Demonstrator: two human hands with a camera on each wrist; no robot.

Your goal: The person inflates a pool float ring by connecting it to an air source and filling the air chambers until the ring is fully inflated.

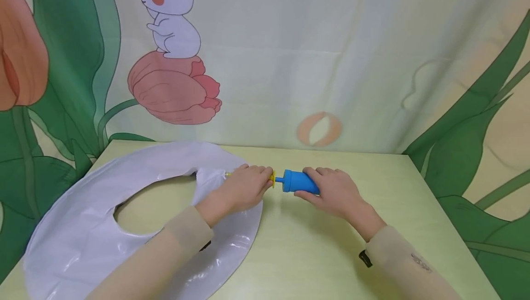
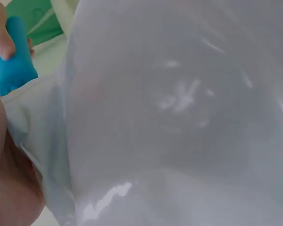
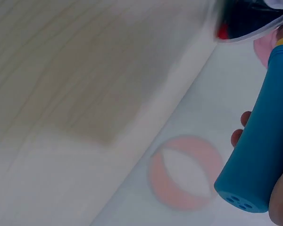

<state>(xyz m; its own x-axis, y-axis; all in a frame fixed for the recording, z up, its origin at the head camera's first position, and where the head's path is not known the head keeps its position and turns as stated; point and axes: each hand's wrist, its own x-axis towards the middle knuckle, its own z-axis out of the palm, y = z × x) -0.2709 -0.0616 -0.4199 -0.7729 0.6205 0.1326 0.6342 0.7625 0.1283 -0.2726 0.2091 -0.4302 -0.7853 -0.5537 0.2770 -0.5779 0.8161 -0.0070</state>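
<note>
A swim ring, pale, glossy and partly inflated, lies on the table's left side and fills most of the left wrist view. My left hand wraps round the yellow part of a hand pump at the ring's right inner edge. The pump's yellow tip points at the ring; whether it sits in a valve is hard to see. My right hand grips the pump's blue barrel. A short blue rod shows between the barrel and the yellow flange. In the right wrist view the barrel has small holes in its end.
The pale wood-grain table reaches back to a fabric backdrop printed with a rabbit and tulips. The ring overhangs or reaches the table's left edge. Its open centre shows the table surface.
</note>
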